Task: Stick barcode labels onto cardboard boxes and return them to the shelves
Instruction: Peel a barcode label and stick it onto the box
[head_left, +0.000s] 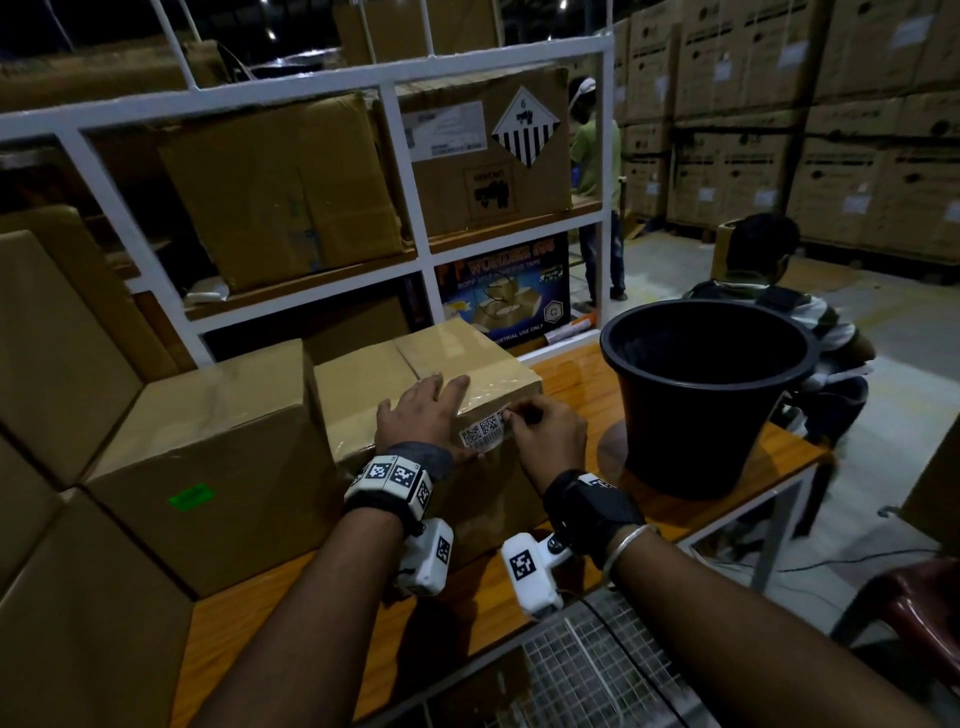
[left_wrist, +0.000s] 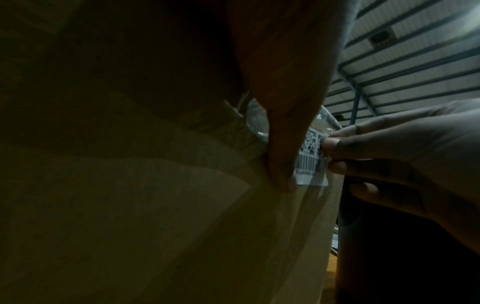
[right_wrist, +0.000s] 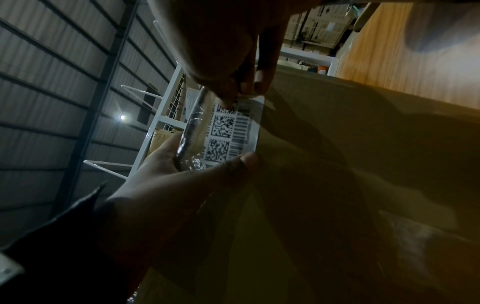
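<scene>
A small taped cardboard box (head_left: 452, 358) stands on the wooden table (head_left: 576, 379). On its near face, just under the top edge, is a white barcode label (head_left: 483, 431). My left hand (head_left: 421, 410) lies flat on the box top, and its thumb (left_wrist: 283, 144) presses the label's left end. My right hand (head_left: 545, 431) pinches the label's right edge with thumb and fingertips (right_wrist: 259, 80). The right wrist view shows the label (right_wrist: 233, 131) lying on the box face (right_wrist: 337, 185), with codes and bars readable.
A black bucket (head_left: 701, 395) stands on the table right of the box. A larger box (head_left: 208, 457) touches it on the left. Behind is a white shelf frame (head_left: 405, 208) holding cartons. One person sits (head_left: 769, 291) and another stands (head_left: 597, 156) beyond.
</scene>
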